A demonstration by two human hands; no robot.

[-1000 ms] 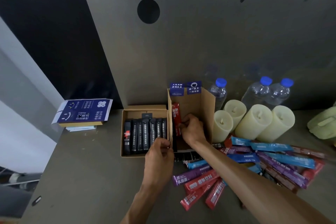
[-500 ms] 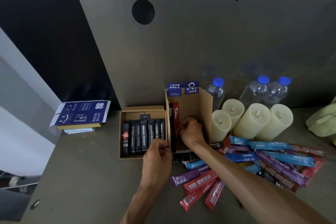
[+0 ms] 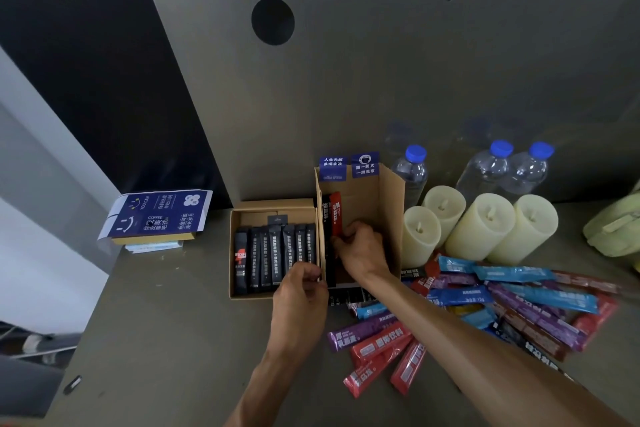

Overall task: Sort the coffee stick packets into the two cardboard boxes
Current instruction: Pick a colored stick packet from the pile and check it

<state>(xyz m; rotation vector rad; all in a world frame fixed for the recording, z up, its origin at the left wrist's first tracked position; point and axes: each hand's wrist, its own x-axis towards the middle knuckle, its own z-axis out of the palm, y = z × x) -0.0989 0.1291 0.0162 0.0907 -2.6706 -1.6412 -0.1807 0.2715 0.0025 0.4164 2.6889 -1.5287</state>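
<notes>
Newly, a black stick stands beside the red stick that the right hand pinches in the tall box. The left hand grips the low box; a Nescafé stick lies left of it.

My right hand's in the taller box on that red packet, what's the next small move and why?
Probably let go of the red packet and draw the right hand out toward the loose pile. The packet already stands inside the taller box beside a black one, and many packets lie unsorted.
</notes>
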